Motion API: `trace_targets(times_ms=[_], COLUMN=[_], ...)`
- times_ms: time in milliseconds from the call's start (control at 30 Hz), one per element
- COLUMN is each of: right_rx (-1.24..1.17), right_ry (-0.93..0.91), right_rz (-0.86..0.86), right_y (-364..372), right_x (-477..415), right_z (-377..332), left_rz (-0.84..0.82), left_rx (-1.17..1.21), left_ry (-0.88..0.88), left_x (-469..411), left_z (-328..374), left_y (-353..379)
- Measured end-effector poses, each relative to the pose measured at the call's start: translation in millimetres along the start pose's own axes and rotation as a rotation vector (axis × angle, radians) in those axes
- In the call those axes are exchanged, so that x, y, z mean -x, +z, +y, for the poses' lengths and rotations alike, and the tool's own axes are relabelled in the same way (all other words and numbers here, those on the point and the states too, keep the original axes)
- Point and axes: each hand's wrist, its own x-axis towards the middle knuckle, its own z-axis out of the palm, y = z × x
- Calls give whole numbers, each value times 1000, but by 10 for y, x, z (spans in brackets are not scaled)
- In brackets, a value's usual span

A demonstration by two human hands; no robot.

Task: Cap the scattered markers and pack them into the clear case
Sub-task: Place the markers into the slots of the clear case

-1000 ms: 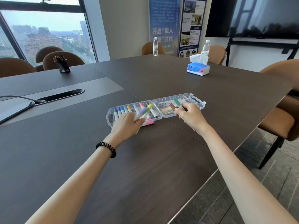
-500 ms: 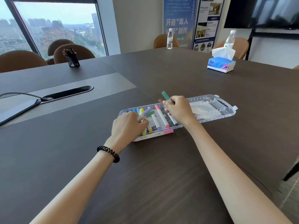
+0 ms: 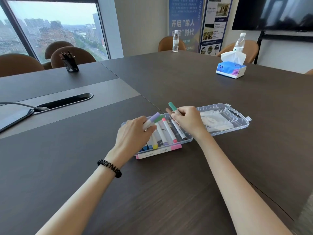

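The clear case (image 3: 243,123) lies open on the dark table, its left half holding several capped markers (image 3: 166,131) side by side. My left hand (image 3: 133,134) hovers over that half, gripping a purple-capped marker (image 3: 153,118) and a green-capped one (image 3: 159,118). My right hand (image 3: 188,121) is just to the right, pinching a teal-capped marker (image 3: 172,106) and a brown-capped one (image 3: 168,110) above the case. A pink-capped marker (image 3: 159,151) lies on the table along the case's near edge. The case's right half holds white plastic inserts (image 3: 215,120).
A tissue box (image 3: 231,69) sits far right, two water bottles (image 3: 175,41) stand at the table's far edge, and a black pen holder (image 3: 70,62) is far left. A cable slot (image 3: 64,100) and a dark tablet (image 3: 13,117) lie to the left. Brown chairs ring the table.
The view has shifted closer to the case. Both hands stay over the case with their markers; my right hand has lifted the teal and brown markers slightly higher.
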Motion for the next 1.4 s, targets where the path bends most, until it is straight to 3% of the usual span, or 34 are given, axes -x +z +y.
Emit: trace_targets(times_ms=[233,667,967,1400], right_rx=[-12,12,-7,288], right_ry=[10,-30,22,-56], right_rz=[-19,-9,64,192], right_y=[-16,-43,-76,115], right_x=[2,38,24,4], right_z=[26,30,53,97], left_rz=[-94,-44,-169,-97], left_rx=[47,-46,-82,-185], left_ry=[57,89,109,108], left_x=[-8,-54,-70,-5], left_z=[-141,0,-58,-4], left_y=[-13,91,44,57])
